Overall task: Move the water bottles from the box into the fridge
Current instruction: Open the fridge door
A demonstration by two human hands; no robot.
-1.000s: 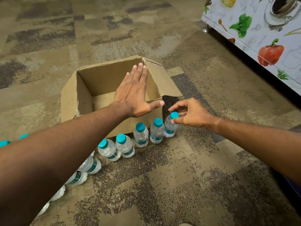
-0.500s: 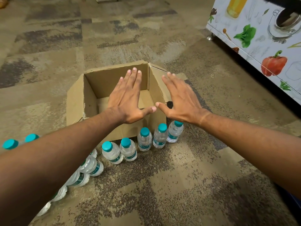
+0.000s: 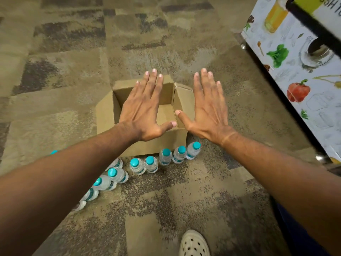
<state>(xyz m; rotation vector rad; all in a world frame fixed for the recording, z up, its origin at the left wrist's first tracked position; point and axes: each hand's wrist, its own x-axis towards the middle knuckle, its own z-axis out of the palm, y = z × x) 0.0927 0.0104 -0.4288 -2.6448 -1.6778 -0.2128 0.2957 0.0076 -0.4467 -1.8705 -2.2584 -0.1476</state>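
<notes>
An open cardboard box [image 3: 107,115] stands on the carpet; what shows of its inside holds no bottles. Several small water bottles [image 3: 166,157] with teal caps stand in a curved row on the floor along its near side, running left under my left arm. My left hand [image 3: 145,108] hovers flat above the box, fingers straight, holding nothing. My right hand [image 3: 208,106] is spread flat beside it, above the box's right flap, also holding nothing. The fridge [image 3: 299,71], covered in vegetable pictures, stands at the right.
Patterned brown carpet [image 3: 184,200] covers the floor all around. A foot in a white perforated shoe [image 3: 193,243] shows at the bottom edge. A dark gap runs under the fridge's lower edge on the right.
My right hand let go of the rightmost bottle's cap, rose and spread flat next to my left hand. The view pulled back and up, so the box looks smaller.
</notes>
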